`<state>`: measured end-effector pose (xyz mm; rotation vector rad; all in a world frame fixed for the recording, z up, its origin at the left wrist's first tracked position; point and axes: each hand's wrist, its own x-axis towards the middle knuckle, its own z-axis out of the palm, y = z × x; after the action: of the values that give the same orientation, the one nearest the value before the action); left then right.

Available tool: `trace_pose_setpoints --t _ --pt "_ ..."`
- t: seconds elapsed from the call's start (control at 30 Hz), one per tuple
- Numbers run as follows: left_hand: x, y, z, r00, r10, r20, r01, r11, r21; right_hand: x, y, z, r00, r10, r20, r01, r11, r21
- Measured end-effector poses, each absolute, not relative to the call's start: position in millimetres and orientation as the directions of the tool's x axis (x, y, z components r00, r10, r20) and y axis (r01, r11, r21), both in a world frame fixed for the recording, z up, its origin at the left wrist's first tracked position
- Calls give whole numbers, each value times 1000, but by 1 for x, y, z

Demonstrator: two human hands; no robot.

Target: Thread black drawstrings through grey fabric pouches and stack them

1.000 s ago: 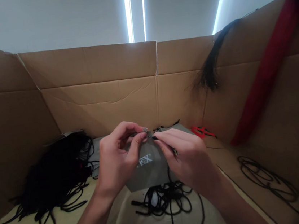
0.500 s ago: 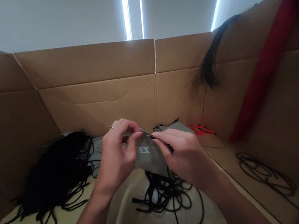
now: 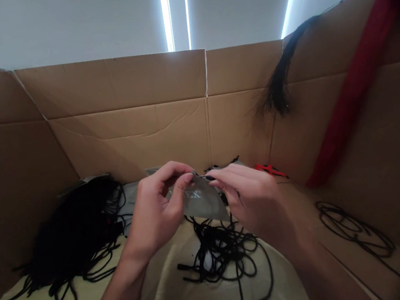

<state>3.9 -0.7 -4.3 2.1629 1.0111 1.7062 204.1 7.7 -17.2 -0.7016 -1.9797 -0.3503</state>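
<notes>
Hands, head view: your left hand [image 3: 158,208] pinches the grey pouch [image 3: 202,201] by its top edge, apparently to steady it | your right hand [image 3: 254,206] pinches what looks like a black cord tip [image 3: 209,178] against that edge | pouch held up just above the cord tangle [image 3: 223,254] | cord heap [image 3: 72,234] to your left, cord coil [image 3: 351,228] to your right, both well apart from your hands

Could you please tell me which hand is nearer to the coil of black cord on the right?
The right hand is nearer: the coil of black cord lies apart, off to its right. The left hand is farther, beyond the grey printed fabric.
</notes>
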Motion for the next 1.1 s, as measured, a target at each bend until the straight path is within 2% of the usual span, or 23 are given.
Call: trace_pose_setpoints --t 0.2,0.73,1.1 --pt "5 -5 -7 141 601 787 405 -760 508 205 2 -14 -364 335 869 630 776 -36" --pt "6 -5 -5 138 600 788 409 -759 507 204 3 -16 -386 357 850 627 778 -42" --pt "7 -5 -3 170 611 774 461 -743 485 202 2 -17 -442 331 834 622 783 19"
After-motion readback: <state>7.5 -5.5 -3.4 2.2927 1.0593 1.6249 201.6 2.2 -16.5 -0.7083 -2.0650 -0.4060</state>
